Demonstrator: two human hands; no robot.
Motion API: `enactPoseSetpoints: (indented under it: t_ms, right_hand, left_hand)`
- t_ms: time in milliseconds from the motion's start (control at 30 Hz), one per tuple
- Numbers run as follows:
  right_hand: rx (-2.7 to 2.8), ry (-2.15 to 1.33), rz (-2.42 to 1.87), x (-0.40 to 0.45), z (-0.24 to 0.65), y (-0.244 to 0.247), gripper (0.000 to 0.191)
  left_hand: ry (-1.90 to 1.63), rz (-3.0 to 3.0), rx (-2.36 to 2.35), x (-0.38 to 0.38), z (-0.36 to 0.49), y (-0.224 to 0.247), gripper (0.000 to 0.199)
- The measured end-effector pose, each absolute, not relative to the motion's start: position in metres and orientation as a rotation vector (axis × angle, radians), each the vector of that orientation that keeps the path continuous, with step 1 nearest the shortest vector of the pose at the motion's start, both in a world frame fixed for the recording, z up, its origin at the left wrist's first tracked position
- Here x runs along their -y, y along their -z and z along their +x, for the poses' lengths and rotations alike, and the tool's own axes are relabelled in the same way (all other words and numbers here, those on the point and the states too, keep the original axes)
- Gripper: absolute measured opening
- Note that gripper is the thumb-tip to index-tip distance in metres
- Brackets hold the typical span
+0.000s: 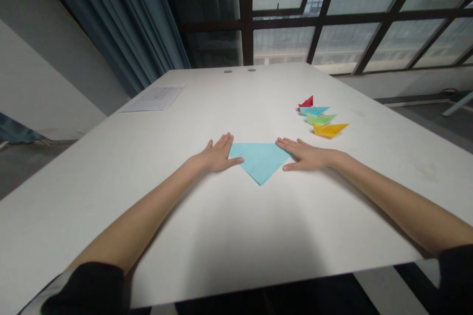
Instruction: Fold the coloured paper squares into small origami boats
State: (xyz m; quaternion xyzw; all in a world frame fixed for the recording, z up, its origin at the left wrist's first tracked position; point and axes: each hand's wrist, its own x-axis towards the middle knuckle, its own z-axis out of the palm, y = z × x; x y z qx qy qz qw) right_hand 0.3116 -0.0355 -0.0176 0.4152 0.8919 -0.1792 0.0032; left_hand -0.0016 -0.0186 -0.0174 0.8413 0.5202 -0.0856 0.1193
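A light blue sheet of paper (259, 160), folded into a triangle, lies flat on the white table with its point toward me and its long straight edge on the far side. My left hand (218, 154) rests on its left corner, fingers spread and thumb over the left slanting edge. On the right corner lie the fingertips of my right hand (303, 153), the hand flat and open, its thumb on the table beside the paper. Neither hand grips anything.
Folded paper boats stand at the right: red (306, 104), blue (313, 110), green (320, 119) and yellow (330, 130). Printed sheets (154, 98) lie at the far left of the white table (236, 236). Behind are a blue curtain and windows.
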Motion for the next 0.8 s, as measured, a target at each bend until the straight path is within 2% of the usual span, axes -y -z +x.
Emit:
enactPoseSetpoints:
  t_ms: [133,433,800]
  right_hand:
    - [-2.973,0.481,1.249,0.034,0.309,0.011,0.086]
    - [-3.192,0.449,1.071,0.031,0.302,0.003,0.049]
    - [-3.203,0.673,0.996,0.028,0.302,0.002,0.037]
  left_hand:
    - [0.256,2.493,-1.494,0.017,-0.004,0.019,0.097]
    - [0.283,2.504,-1.478,0.016,-0.002,0.016,0.099]
    - [0.326,2.479,-1.425,0.017,-0.004,0.01,0.101]
